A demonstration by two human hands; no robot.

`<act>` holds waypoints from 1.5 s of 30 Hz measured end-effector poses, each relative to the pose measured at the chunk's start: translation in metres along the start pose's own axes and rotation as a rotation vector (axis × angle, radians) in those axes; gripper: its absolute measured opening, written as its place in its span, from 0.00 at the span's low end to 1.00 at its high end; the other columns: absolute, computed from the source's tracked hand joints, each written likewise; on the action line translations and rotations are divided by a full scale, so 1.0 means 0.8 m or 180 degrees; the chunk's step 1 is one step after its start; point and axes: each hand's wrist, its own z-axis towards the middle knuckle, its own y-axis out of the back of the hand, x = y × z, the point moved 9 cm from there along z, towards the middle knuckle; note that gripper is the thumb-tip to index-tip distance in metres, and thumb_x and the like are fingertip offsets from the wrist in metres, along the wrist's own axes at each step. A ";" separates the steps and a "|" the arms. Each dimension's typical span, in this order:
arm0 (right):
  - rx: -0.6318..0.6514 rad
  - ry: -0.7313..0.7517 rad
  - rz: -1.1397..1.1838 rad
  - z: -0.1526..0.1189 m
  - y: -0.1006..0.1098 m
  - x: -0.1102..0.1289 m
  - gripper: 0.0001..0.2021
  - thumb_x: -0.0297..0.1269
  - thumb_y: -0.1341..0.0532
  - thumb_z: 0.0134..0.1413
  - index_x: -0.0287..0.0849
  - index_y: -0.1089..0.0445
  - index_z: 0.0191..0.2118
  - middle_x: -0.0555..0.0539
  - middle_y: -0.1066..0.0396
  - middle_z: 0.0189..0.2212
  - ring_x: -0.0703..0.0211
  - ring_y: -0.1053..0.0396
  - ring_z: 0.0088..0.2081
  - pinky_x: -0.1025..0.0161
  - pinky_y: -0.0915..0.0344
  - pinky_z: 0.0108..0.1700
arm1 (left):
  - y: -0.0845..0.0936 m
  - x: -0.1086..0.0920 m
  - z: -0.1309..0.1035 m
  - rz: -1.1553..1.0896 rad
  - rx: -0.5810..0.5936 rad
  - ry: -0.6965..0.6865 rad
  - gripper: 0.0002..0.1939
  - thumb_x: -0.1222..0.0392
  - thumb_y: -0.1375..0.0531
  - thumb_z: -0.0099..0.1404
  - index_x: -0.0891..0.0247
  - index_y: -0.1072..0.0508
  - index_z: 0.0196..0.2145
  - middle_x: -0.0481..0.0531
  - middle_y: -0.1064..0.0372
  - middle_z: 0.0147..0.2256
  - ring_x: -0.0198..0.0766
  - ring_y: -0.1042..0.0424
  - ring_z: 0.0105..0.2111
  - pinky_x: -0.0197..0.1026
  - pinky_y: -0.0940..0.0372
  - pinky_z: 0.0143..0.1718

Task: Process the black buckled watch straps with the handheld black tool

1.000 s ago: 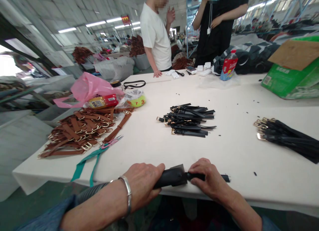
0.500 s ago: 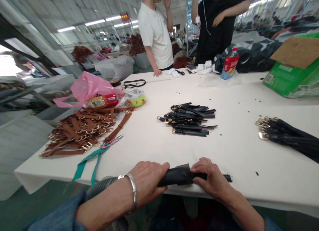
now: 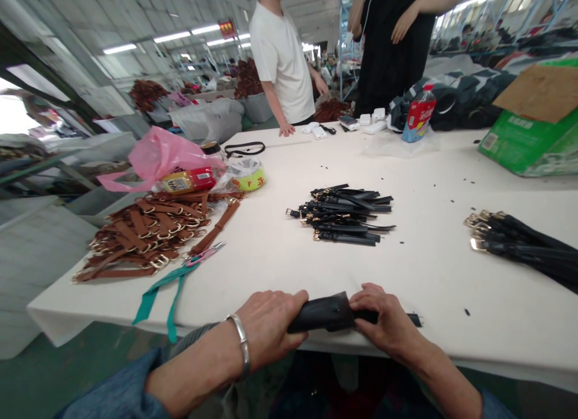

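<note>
My left hand [image 3: 271, 322] is wrapped round a black nozzle [image 3: 323, 313], whose wide end points to the right. Behind that wrist, a grey ribbed hose [image 3: 197, 333] shows in part under the forearm. My right hand [image 3: 383, 316] pinches a black strap [image 3: 414, 319] right at the nozzle's mouth; the strap's cut end sticks out past my fingers to the right. Whether the strap reaches inside the nozzle is hidden. Farther in on the table lies a pile of short black buckle straps [image 3: 345, 211].
Brown buckled straps [image 3: 144, 232] are heaped at left, near pink-handled scissors [image 3: 205, 254] with a teal ribbon [image 3: 156, 295]. More black straps [image 3: 519, 244], a green box [image 3: 524, 142] and a red-labelled bottle [image 3: 418, 115] stand right. Two people stand beyond the white table [image 3: 253, 250].
The nozzle has turned slightly in my left hand, and its mouth sits a little farther right. My right hand keeps its pinch. The white-shirted person's raised hand has come down.
</note>
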 end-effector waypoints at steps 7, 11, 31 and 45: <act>0.0056 -0.0019 -0.0049 0.001 0.000 0.005 0.10 0.28 0.37 0.38 0.47 0.29 0.31 0.50 0.28 0.31 0.57 0.33 0.36 0.49 0.50 0.53 | 0.000 0.007 -0.007 0.0208 0.0030 -0.0032 0.11 0.53 0.48 0.55 0.57 0.36 0.37 0.51 0.29 0.32 0.44 0.30 0.33 0.42 0.37 0.32; 0.0012 0.0038 -0.0044 0.000 0.002 0.005 0.11 0.27 0.38 0.39 0.46 0.30 0.33 0.50 0.28 0.32 0.58 0.33 0.37 0.50 0.50 0.53 | 0.001 -0.003 -0.002 0.0129 -0.0070 -0.0091 0.11 0.53 0.48 0.56 0.56 0.37 0.36 0.51 0.29 0.32 0.44 0.30 0.33 0.42 0.37 0.32; 0.0049 0.0065 -0.0016 0.000 0.002 0.005 0.11 0.26 0.38 0.38 0.46 0.29 0.32 0.49 0.28 0.32 0.56 0.33 0.37 0.50 0.46 0.50 | -0.001 0.003 -0.014 0.0199 -0.0108 -0.0015 0.11 0.54 0.48 0.55 0.57 0.37 0.37 0.52 0.29 0.32 0.46 0.30 0.34 0.44 0.37 0.33; -0.0220 -0.0098 -0.0597 -0.017 0.026 0.003 0.15 0.28 0.42 0.40 0.44 0.32 0.39 0.46 0.34 0.39 0.53 0.38 0.43 0.53 0.43 0.47 | -0.022 0.028 -0.016 -0.0295 -0.0239 0.0220 0.12 0.52 0.47 0.54 0.57 0.36 0.36 0.51 0.30 0.31 0.42 0.31 0.33 0.40 0.38 0.32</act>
